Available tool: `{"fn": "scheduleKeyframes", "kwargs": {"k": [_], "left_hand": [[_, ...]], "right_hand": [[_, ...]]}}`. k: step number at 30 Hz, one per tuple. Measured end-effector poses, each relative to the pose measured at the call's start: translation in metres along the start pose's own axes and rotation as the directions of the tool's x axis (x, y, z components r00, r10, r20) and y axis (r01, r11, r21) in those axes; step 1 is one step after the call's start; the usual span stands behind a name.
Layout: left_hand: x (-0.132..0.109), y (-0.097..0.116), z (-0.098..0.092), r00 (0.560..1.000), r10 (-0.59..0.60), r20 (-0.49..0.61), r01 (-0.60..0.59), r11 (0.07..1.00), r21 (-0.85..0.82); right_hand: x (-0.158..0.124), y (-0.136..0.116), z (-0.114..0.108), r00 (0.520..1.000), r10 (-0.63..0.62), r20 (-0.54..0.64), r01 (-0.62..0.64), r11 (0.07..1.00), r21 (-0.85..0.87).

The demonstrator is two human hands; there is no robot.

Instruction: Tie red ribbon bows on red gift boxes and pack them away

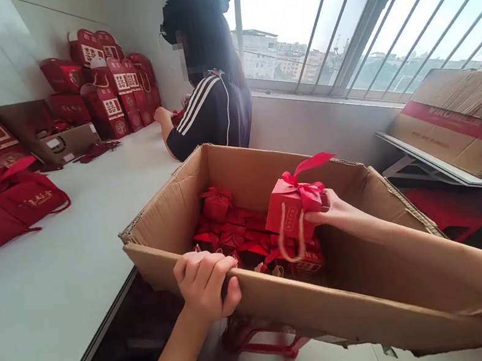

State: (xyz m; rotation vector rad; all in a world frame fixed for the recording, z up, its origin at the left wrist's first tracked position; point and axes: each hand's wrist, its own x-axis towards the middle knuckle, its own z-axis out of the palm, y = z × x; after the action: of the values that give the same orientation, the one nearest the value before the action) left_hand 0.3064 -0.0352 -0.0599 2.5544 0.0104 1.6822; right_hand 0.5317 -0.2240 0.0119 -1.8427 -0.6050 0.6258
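Note:
My right hand (333,211) grips a small red gift box (282,201) by its right side. The box has a pink-red ribbon bow on top and a cord handle hanging at its front, and it is held inside the large open cardboard box (337,300). Several red boxes with ribbons (235,231) lie below it on the carton's bottom, toward the left. My left hand (207,283) is wrapped over the carton's near edge, fingers on the inner side and thumb outside.
A white table (54,282) at left holds red gift bags (21,203), stacked red boxes (107,86) and a brown carton (64,143). A person (212,98) sits beyond the carton. Another carton (458,117) stands at right, a red stool (273,336) below.

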Motion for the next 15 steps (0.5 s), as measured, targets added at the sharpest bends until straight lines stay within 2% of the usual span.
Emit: {"fn": "scheduleKeyframes", "kwargs": {"k": [4, 6, 11, 15], "left_hand": [[0.001, 0.001, 0.004, 0.998, 0.010, -0.067, -0.009, 1.000, 0.019], [0.003, 0.003, 0.006, 0.994, 0.003, -0.109, -0.001, 1.000, 0.023], [0.004, 0.010, 0.009, 0.987, -0.043, -0.155, 0.040, 0.999, -0.018], [0.003, 0.014, 0.016, 0.971, -0.099, -0.219, 0.093, 0.995, -0.038]], "right_hand": [[0.048, 0.032, 0.013, 0.999, -0.043, 0.000, 0.042, 0.972, -0.229], [0.075, 0.049, 0.027, 0.992, -0.127, -0.005, 0.119, 0.947, -0.300], [0.135, 0.084, 0.077, 0.978, -0.209, 0.020, 0.203, 0.916, -0.346], [0.154, 0.093, 0.120, 0.969, -0.247, -0.012, 0.216, 0.868, -0.447]]}}
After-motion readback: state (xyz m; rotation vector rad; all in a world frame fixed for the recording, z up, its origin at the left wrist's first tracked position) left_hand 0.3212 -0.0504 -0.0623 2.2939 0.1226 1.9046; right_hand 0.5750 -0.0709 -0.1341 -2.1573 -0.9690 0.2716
